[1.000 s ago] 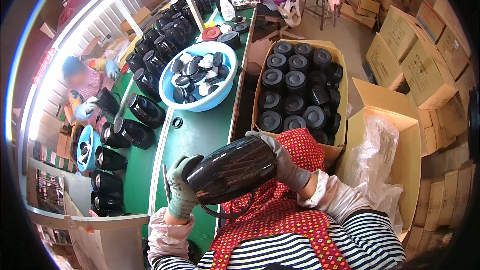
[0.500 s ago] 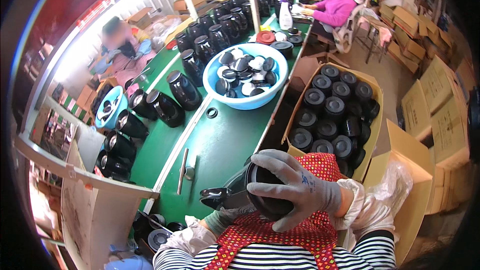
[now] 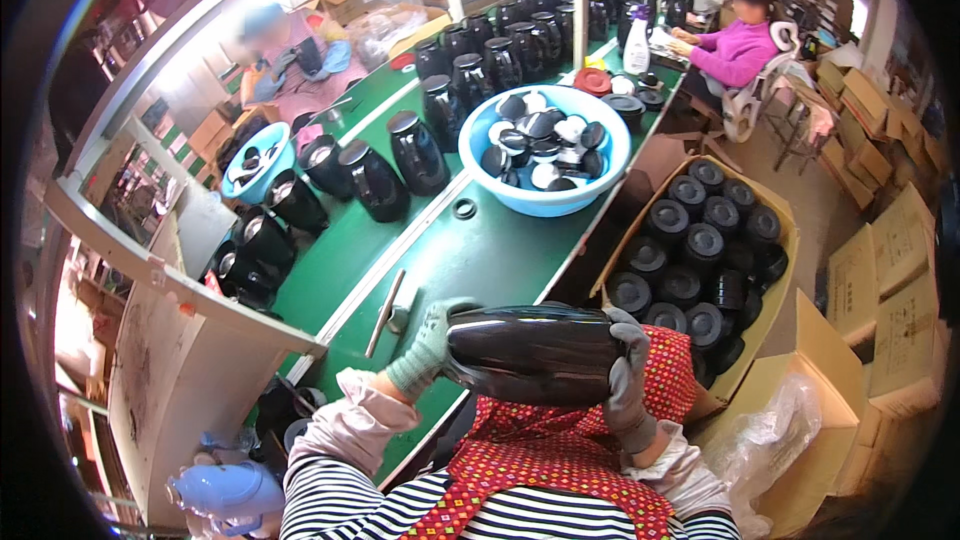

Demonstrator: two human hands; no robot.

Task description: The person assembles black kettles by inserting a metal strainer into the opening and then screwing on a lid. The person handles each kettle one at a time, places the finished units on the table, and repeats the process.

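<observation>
A glossy black thermos jug (image 3: 530, 355) lies on its side in the air before my chest, held between both gloved hands. My left hand (image 3: 427, 345) is closed around its left end, and my right hand (image 3: 630, 372) grips the right end. The jug's handle does not show now. Beyond my left hand, a metal rod (image 3: 385, 312) and a short grey cylinder (image 3: 399, 319) lie on the green table (image 3: 470, 260). A small black ring (image 3: 464, 208) rests farther up the table.
A blue basin (image 3: 545, 202) holds black and white lids. Several black jugs (image 3: 415, 155) stand beyond it. To my right, a carton (image 3: 775, 265) contains black round-ended pieces. An open box (image 3: 790, 420) stands nearer. Co-workers (image 3: 745, 45) sit across and farther along the table.
The jug has turned level across my body, away from its earlier tilt. My right hand has moved from over its near end to its right end; my left hand has come into view.
</observation>
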